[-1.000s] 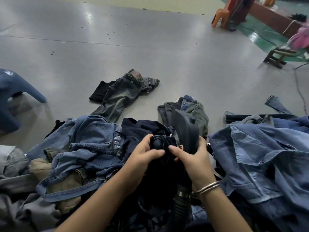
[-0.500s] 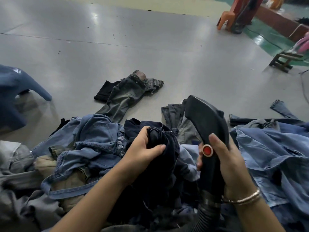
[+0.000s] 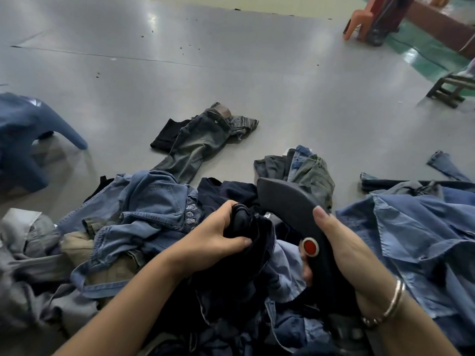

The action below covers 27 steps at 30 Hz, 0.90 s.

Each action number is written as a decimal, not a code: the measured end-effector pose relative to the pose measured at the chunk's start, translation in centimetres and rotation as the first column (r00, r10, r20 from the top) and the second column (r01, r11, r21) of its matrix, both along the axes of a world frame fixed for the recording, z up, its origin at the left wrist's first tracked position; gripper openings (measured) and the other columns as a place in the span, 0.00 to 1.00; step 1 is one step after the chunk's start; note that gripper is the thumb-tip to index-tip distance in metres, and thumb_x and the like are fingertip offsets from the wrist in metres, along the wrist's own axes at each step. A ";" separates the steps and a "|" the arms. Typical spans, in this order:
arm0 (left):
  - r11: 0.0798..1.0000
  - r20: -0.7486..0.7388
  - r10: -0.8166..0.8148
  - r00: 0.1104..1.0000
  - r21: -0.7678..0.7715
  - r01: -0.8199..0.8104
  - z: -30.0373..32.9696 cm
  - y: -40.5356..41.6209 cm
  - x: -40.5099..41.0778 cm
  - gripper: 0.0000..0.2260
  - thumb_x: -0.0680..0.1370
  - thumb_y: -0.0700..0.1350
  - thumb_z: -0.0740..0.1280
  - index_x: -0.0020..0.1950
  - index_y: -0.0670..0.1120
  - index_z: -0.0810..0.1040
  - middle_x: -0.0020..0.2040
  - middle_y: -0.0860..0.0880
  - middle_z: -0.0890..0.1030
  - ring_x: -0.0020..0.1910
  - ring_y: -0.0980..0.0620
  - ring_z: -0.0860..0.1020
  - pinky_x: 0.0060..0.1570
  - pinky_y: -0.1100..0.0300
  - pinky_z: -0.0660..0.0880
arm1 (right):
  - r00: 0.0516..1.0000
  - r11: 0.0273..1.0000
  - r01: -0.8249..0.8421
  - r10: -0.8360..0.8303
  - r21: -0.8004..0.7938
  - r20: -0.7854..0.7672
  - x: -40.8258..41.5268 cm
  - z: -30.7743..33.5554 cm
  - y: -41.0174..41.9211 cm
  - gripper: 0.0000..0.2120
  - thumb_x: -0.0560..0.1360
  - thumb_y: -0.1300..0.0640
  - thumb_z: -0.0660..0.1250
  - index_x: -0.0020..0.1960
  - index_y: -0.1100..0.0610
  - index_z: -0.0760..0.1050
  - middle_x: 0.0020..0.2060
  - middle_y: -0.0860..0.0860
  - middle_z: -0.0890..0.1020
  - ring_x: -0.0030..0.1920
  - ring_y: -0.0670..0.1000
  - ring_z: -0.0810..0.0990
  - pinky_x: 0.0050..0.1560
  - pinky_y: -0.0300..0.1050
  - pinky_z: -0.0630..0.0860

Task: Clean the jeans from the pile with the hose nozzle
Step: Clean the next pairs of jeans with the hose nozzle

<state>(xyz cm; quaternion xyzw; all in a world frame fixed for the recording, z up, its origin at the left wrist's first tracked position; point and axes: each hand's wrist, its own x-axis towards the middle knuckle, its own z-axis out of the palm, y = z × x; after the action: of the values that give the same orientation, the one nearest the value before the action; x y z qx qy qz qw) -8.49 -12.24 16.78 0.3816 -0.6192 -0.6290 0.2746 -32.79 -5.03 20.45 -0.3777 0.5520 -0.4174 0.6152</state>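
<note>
Left hand (image 3: 218, 242) clamped on bunched dark navy denim jeans (image 3: 246, 255) atop the pile. Right hand (image 3: 341, 250) wrapped round black plastic hose nozzle (image 3: 290, 209), lifted clear of that bunch a second before. Probably repositioning between passes.

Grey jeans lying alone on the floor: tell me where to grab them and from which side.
Take the grey jeans at the waistband, the far end with the tan patch, reaching over the pile. They lie flat and apart from it, one leg running back toward the pile, so lifting the waistband should let the legs hang free.
</note>
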 end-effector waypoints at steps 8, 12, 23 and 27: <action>0.995 -0.154 -0.010 0.988 0.097 0.025 -0.4 -0.4 0.4 0.16 0.71 0.35 0.66 0.58 0.40 0.72 0.45 0.51 0.81 0.46 0.55 0.79 0.46 0.64 0.76 | 0.995 0.982 -0.104 0.102 0.156 0.019 3.4 -0.5 -0.2 0.34 0.64 0.32 0.68 0.47 0.65 0.73 0.27 0.60 0.77 0.23 0.56 0.76 0.24 0.43 0.73; 0.983 -0.309 0.034 0.950 0.184 0.025 -0.3 -0.6 0.7 0.16 0.70 0.32 0.65 0.57 0.39 0.73 0.46 0.46 0.82 0.46 0.52 0.80 0.45 0.62 0.78 | 1.000 0.987 -0.021 0.022 0.162 0.000 2.4 0.2 -1.0 0.30 0.61 0.33 0.67 0.38 0.62 0.75 0.26 0.58 0.76 0.22 0.55 0.75 0.22 0.44 0.73; 0.974 -0.303 -0.100 0.948 0.163 0.155 -0.2 -0.8 1.1 0.18 0.66 0.28 0.61 0.39 0.52 0.77 0.34 0.51 0.75 0.32 0.57 0.74 0.33 0.67 0.72 | 0.999 0.978 -0.016 0.008 0.207 0.041 2.1 0.2 -0.7 0.31 0.62 0.33 0.66 0.41 0.63 0.75 0.26 0.60 0.76 0.22 0.55 0.75 0.24 0.43 0.74; 0.982 -0.265 -0.048 0.963 0.162 0.093 -0.3 -0.7 0.9 0.16 0.63 0.29 0.58 0.37 0.49 0.75 0.33 0.47 0.71 0.30 0.54 0.70 0.29 0.66 0.67 | 0.996 0.967 -0.079 0.067 0.242 0.054 3.6 -0.4 -0.6 0.29 0.63 0.35 0.66 0.39 0.63 0.73 0.26 0.58 0.76 0.22 0.55 0.75 0.24 0.43 0.74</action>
<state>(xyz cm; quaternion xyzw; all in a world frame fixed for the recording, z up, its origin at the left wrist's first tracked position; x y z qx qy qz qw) -7.62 -12.97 16.52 0.2958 -0.5340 -0.7344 0.2968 -29.21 -5.63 20.09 -0.3098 0.5707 -0.3320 0.6842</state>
